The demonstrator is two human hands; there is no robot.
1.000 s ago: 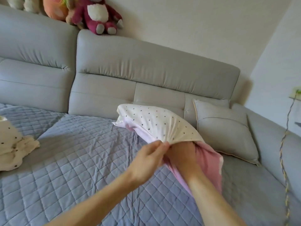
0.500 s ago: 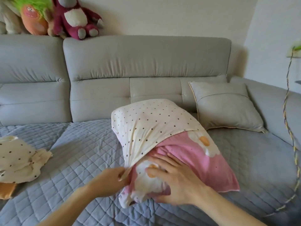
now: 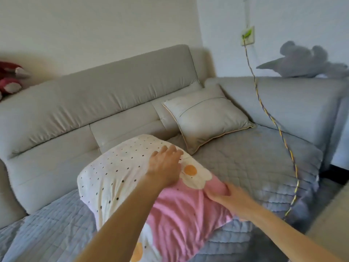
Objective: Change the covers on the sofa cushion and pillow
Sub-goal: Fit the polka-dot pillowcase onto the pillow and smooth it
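Pillow (image 3: 181, 214) lies on the quilted throw (image 3: 245, 167) over the sofa seat, angled, far end toward the backrest (image 3: 94, 95).

Two layers show. The pink cover (image 3: 188, 224) has a white daisy with an orange centre and is creased along the near half. The cream dotted cover (image 3: 117, 167) is drawn over the far half like a sleeve, with the pillow's far end inside it and the pink part sticking out toward me. Its open edge runs slantwise across the pillow.

My left hand (image 3: 166, 167) rests palm down on top, at the edge of the dotted cover. Its fingers are straight and a little spread, and grip nothing.

My right hand (image 3: 228, 197) is at the pillow's right side, fingers curled into a fold of the pink cover and pinching it.

Grey cushion (image 3: 205, 116) leans in the sofa corner, just beyond the pillow. A striped cord (image 3: 283, 140) hangs from the wall socket (image 3: 247, 35) across the seat. Grey plush toy (image 3: 302, 61) lies on the side back, red plush toy (image 3: 9, 80) at far left.
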